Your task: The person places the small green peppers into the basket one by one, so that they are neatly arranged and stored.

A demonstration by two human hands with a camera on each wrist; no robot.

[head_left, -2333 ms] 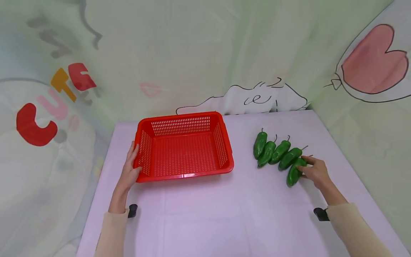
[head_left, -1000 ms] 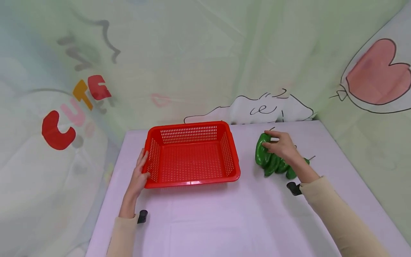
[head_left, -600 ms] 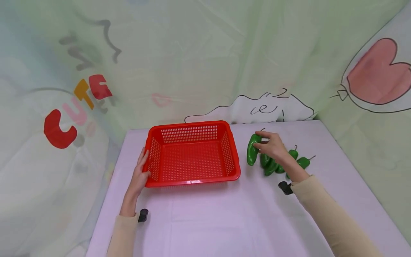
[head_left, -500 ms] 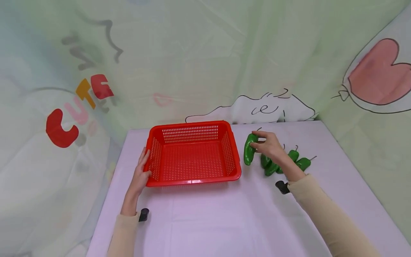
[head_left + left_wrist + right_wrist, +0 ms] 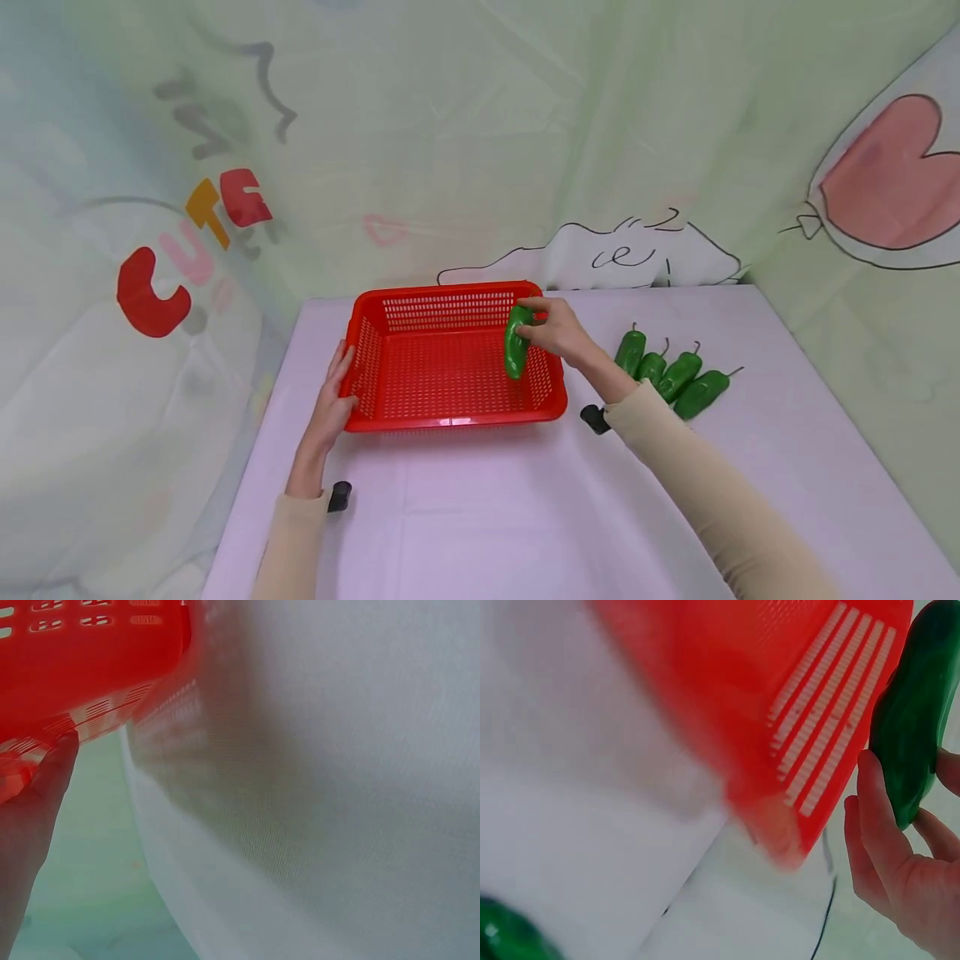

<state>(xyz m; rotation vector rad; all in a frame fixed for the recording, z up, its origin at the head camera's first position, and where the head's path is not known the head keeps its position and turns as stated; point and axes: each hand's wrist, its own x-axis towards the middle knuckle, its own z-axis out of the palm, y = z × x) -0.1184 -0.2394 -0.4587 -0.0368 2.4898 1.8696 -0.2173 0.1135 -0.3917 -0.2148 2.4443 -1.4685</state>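
Note:
In the head view my right hand [image 5: 558, 329] pinches a long, glossy green pepper [image 5: 516, 343] near its stem end. The pepper hangs nearly upright over the right part of a red plastic basket [image 5: 457, 421]. Close up in the right wrist view, thumb and fingers hold one end of the pepper [image 5: 915, 705]. My left hand [image 5: 330, 408] holds the basket's left side, its thumb at the rim and the other fingers along the outer wall. The left wrist view shows part of that hand [image 5: 34, 814] against the slotted wall.
Several more green peppers [image 5: 701, 393] lie in a slanting row on the pale cloth-covered table [image 5: 480, 517], right of the basket; my right forearm partly covers them. A printed fabric backdrop [image 5: 420, 150] stands behind and at both sides.
My right hand has lifted the nearest, rightmost pepper from the row and carried it left, past the other peppers, to over the basket. The left hand has stayed at the basket's side.

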